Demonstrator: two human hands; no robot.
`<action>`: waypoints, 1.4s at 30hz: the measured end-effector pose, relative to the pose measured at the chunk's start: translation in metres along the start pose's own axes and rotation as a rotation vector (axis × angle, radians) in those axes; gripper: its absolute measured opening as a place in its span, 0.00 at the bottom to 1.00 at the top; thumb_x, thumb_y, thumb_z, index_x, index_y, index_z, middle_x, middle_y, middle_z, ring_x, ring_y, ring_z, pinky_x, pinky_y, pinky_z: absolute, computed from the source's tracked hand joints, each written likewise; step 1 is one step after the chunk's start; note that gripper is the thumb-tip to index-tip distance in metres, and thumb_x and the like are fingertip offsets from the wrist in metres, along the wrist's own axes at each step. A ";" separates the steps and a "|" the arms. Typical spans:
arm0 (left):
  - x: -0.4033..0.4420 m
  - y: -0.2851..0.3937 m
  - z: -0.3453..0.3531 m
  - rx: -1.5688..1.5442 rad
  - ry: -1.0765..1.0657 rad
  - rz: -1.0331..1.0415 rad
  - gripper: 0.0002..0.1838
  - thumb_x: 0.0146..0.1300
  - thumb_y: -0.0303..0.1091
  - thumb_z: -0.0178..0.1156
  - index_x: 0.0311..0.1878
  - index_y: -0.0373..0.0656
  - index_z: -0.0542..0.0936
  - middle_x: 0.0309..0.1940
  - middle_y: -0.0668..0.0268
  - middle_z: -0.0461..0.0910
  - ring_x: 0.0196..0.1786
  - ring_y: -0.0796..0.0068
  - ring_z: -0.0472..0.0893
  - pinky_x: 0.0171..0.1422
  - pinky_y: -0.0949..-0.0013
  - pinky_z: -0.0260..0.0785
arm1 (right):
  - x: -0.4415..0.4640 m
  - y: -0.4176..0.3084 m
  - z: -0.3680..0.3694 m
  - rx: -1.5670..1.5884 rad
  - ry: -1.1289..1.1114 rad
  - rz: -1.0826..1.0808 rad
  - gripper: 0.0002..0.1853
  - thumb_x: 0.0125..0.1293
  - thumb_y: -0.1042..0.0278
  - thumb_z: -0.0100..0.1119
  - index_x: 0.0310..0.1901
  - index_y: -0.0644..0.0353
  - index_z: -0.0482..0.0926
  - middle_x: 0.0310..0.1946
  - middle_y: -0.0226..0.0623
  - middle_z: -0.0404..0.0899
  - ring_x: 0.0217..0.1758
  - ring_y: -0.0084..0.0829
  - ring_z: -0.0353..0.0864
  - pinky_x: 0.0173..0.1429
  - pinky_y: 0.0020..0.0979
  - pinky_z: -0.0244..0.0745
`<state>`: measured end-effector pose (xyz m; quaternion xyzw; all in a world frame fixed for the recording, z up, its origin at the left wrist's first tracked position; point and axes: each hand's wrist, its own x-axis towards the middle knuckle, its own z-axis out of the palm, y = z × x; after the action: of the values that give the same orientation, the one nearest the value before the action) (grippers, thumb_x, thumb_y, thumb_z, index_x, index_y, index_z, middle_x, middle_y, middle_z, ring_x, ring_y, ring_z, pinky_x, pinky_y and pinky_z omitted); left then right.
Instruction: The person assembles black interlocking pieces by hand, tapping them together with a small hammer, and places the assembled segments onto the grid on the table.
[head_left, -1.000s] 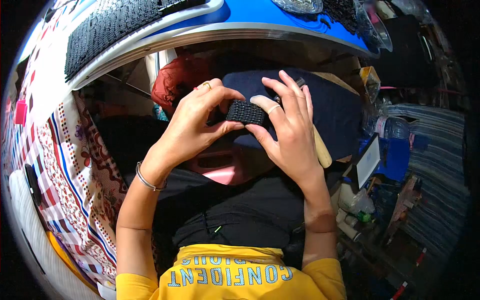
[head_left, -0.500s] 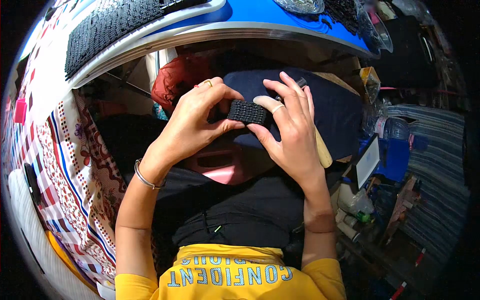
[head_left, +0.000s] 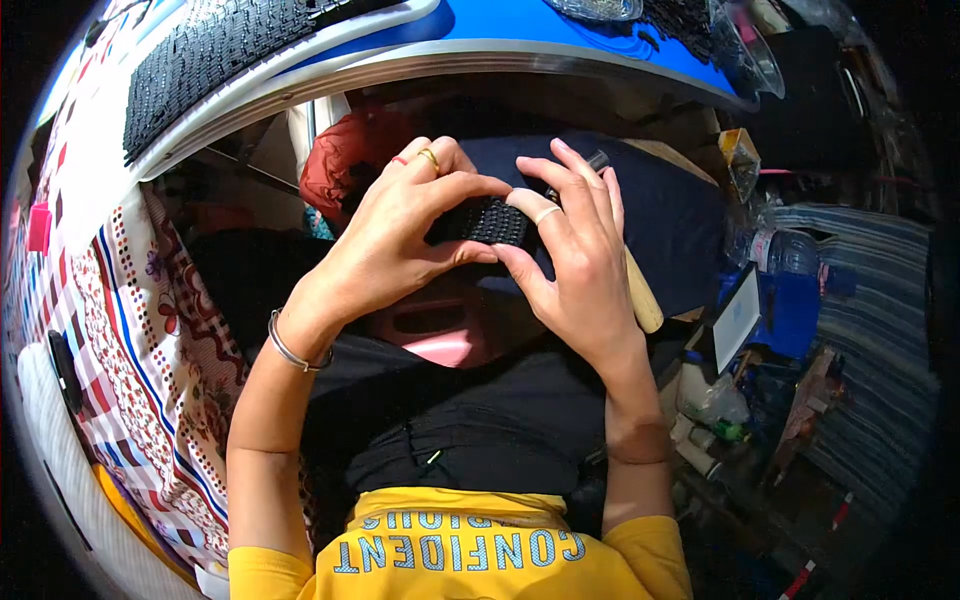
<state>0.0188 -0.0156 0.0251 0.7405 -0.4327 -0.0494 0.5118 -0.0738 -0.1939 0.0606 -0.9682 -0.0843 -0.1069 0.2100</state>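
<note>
A small black block with a knobbly, woven-looking surface [head_left: 498, 223] is held between both hands, above the dark blue cloth [head_left: 670, 220]. My left hand [head_left: 405, 215] grips its left end, thumb along the near edge and forefinger across the far edge, hiding part of it. At the right end, the thumb and forefinger of my right hand [head_left: 580, 250] pinch the block; its other fingers are raised. Behind the right hand lies a tool with a pale wooden handle [head_left: 643, 298]; its dark far end is partly hidden.
Ahead stands a blue-topped table [head_left: 490, 20] with a metal edge. A black textured mat [head_left: 230, 65] lies on its left, a clear plastic dish [head_left: 600, 8] farther right. A pink plastic piece [head_left: 450, 345] sits below the hands. Rightward are a tablet-like screen [head_left: 735, 320] and a plastic bottle [head_left: 790, 252].
My left hand has shifted slightly right and its forefinger now reaches across the block's far edge, covering more of it. The right forefinger has closed in near the left fingertip.
</note>
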 end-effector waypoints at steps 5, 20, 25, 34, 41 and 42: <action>-0.002 -0.003 0.002 -0.038 -0.001 -0.019 0.23 0.49 0.35 0.75 0.51 0.44 0.83 0.36 0.67 0.68 0.38 0.68 0.67 0.45 0.68 0.63 | 0.000 -0.001 0.001 0.024 0.005 0.011 0.22 0.55 0.71 0.69 0.54 0.58 0.79 0.63 0.38 0.73 0.74 0.47 0.65 0.76 0.61 0.50; -0.004 -0.011 0.006 -0.077 0.025 -0.028 0.20 0.47 0.34 0.77 0.46 0.44 0.86 0.35 0.69 0.65 0.40 0.70 0.65 0.46 0.70 0.61 | -0.010 0.001 -0.006 -0.053 0.006 0.019 0.26 0.54 0.71 0.70 0.57 0.57 0.77 0.63 0.39 0.73 0.74 0.47 0.65 0.77 0.59 0.49; -0.004 -0.012 0.008 -0.100 0.035 -0.038 0.20 0.47 0.34 0.77 0.45 0.44 0.86 0.35 0.70 0.65 0.40 0.71 0.64 0.47 0.70 0.60 | -0.020 0.009 -0.025 -0.098 0.063 0.046 0.28 0.57 0.71 0.68 0.60 0.59 0.73 0.61 0.42 0.72 0.64 0.45 0.71 0.68 0.51 0.64; -0.005 -0.014 0.011 -0.140 0.054 -0.032 0.20 0.47 0.34 0.77 0.45 0.45 0.86 0.35 0.70 0.65 0.40 0.71 0.64 0.48 0.70 0.59 | -0.042 0.030 -0.049 -0.103 -0.010 0.189 0.26 0.58 0.80 0.64 0.60 0.64 0.75 0.48 0.42 0.78 0.35 0.35 0.74 0.41 0.34 0.73; -0.005 -0.014 0.010 -0.132 0.061 -0.018 0.19 0.47 0.34 0.76 0.45 0.46 0.86 0.35 0.70 0.65 0.40 0.71 0.64 0.48 0.70 0.59 | -0.044 0.002 -0.069 0.295 -0.039 0.203 0.23 0.63 0.84 0.58 0.61 0.66 0.76 0.41 0.42 0.80 0.25 0.31 0.71 0.32 0.29 0.71; -0.004 -0.015 0.011 -0.135 0.062 -0.016 0.19 0.47 0.34 0.76 0.45 0.46 0.86 0.35 0.70 0.65 0.40 0.71 0.64 0.48 0.70 0.59 | -0.042 0.000 -0.069 0.291 -0.039 0.204 0.23 0.63 0.84 0.58 0.61 0.66 0.76 0.41 0.42 0.80 0.25 0.31 0.71 0.32 0.29 0.71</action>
<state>0.0192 -0.0191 0.0065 0.7089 -0.4064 -0.0598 0.5733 -0.1263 -0.2283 0.1118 -0.9329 -0.0041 -0.0528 0.3562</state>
